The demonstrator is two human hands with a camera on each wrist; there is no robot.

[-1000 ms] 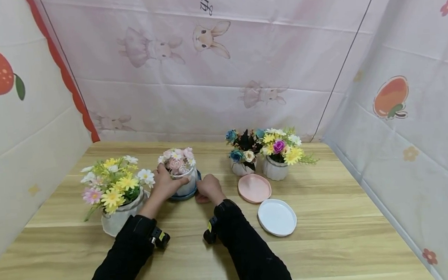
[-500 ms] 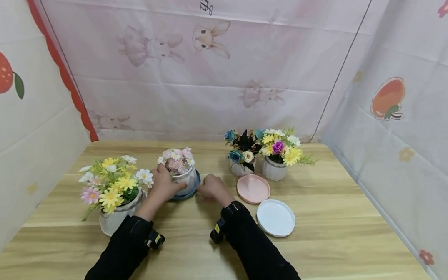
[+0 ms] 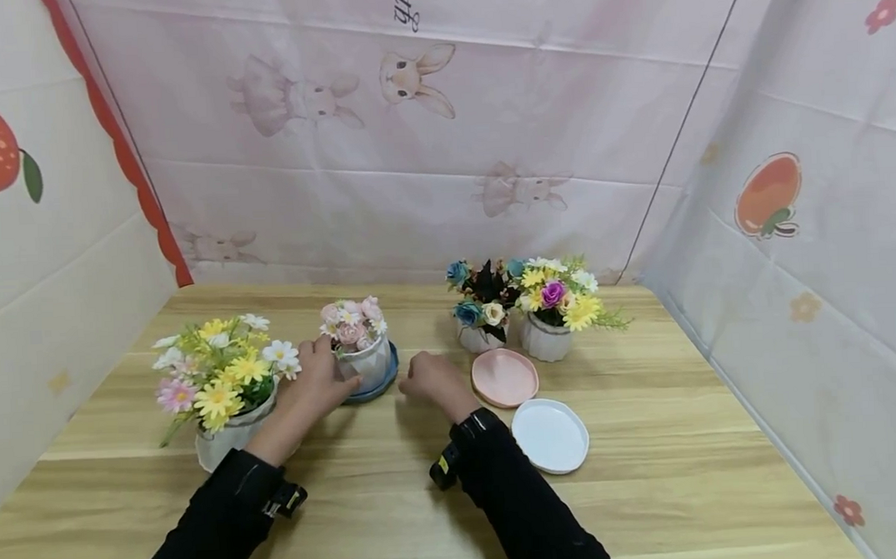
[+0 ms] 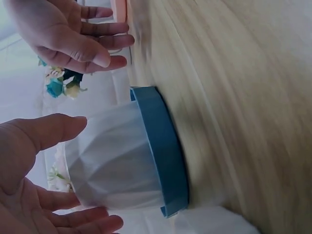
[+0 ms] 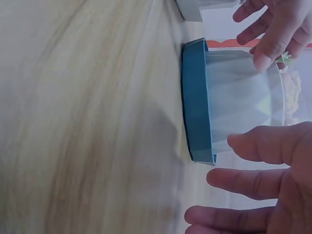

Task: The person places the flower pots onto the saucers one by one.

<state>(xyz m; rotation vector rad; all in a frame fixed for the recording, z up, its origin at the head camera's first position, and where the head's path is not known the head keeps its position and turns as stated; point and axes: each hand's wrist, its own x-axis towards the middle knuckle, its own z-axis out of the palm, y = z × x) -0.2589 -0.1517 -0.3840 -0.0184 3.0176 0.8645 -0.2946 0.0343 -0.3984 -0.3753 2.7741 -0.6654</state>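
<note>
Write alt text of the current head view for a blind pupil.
The left hand and right hand flank a white pot of pink flowers in a blue saucer on a wooden table. A yellow-flowered pot stands left; a blue-rose pot, mixed-flower pot, pink saucer and white saucer sit right.

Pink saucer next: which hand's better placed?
Probably the right hand: it holds nothing and is nearer the pink saucer. The left hand is farther off, on the left side of the pink-flower pot.
</note>
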